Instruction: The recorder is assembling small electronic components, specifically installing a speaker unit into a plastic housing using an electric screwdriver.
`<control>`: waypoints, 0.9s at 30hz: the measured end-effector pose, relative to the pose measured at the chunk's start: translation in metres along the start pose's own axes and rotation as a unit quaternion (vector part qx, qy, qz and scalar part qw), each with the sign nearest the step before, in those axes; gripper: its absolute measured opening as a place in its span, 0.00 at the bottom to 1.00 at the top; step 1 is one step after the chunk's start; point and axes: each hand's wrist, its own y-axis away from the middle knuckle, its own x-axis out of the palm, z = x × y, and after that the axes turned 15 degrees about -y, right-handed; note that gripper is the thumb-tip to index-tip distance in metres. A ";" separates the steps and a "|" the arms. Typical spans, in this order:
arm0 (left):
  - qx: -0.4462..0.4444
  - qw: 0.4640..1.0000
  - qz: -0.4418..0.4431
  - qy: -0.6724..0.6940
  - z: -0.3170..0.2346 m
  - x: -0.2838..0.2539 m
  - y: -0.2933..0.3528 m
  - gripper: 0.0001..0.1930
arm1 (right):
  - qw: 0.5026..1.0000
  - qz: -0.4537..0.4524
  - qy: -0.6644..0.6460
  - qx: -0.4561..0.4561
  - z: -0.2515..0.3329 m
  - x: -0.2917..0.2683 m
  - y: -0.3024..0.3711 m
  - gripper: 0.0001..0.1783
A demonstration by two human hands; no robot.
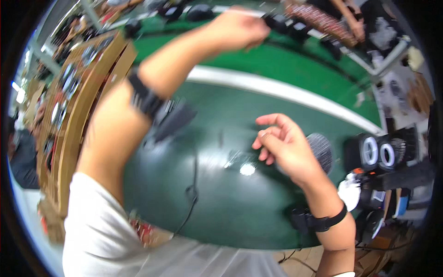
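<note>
My left hand (242, 31) is stretched far forward over the green belt, close to a row of dark rounded items (281, 24) at its far side. Motion smears its fingers, so I cannot make out whether it holds anything. My right hand (290, 147) hovers over the dark green tabletop (240, 207), fingers loosely bent and apart, with nothing visible in them. Just beyond its wrist sits a rounded grey textured thing (320, 150), partly hidden by the hand. A dark grey blurred object (174, 121) lies beside my left forearm.
A thin black cable (194, 184) runs over the table toward me. Cardboard boxes (87, 106) with shiny parts stand at left. Black items with white rings (378, 151) crowd the right side. Behind the white edge strip (258, 85) lies the green belt (286, 69); another person's arm (348, 21) shows beyond.
</note>
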 end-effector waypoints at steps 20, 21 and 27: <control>-0.190 0.932 -0.177 0.252 0.043 0.096 0.074 0.06 | 0.811 -0.386 0.405 -0.172 0.136 -0.168 -0.332 0.53; -0.193 0.931 -0.180 0.253 0.045 0.097 0.076 0.06 | 0.807 -0.396 0.402 -0.174 0.131 -0.158 -0.338 0.53; -0.179 0.938 -0.166 0.246 0.041 0.099 0.074 0.05 | 0.764 -0.445 0.418 -0.211 0.121 -0.174 -0.342 0.41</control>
